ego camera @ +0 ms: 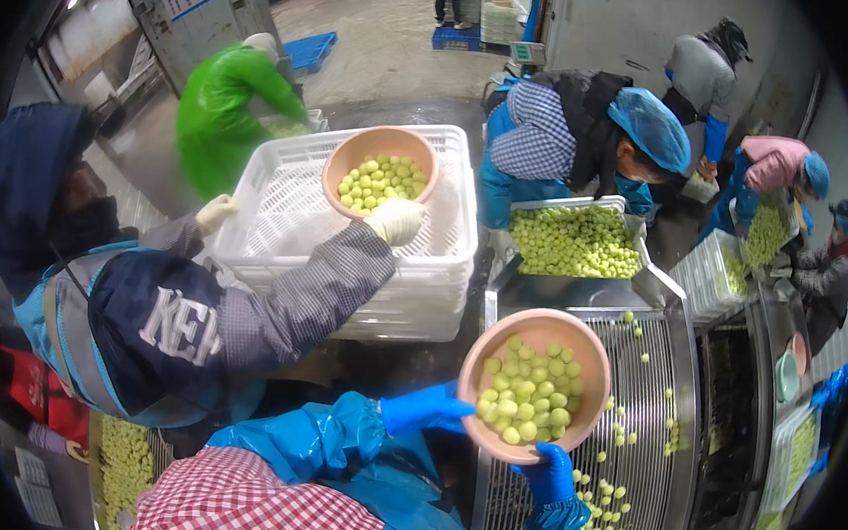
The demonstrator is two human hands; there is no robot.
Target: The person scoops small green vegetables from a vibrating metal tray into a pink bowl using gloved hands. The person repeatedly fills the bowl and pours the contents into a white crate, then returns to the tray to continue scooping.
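Observation:
A salmon-coloured plastic basin (471,373) hangs tilted over the left part of a slatted metal conveyor, holding a load of round yellow-green fruit (529,400). Blue-gloved, my left hand (429,409) grips its left rim. My right hand (548,475), in a matching glove, holds the lower right rim from near my body. Loose fruit (603,503) lies scattered on the metal bars (638,386) beside and below the basin, thickest towards the bottom of the view.
At left, a co-worker's gloved hand (395,222) holds another fruit-filled basin (339,161) over stacked white plastic crates (464,231). Across the conveyor, a person in a blue hair cover (651,126) bends over a full fruit crate (575,239). Metal side rails (685,435) border the conveyor.

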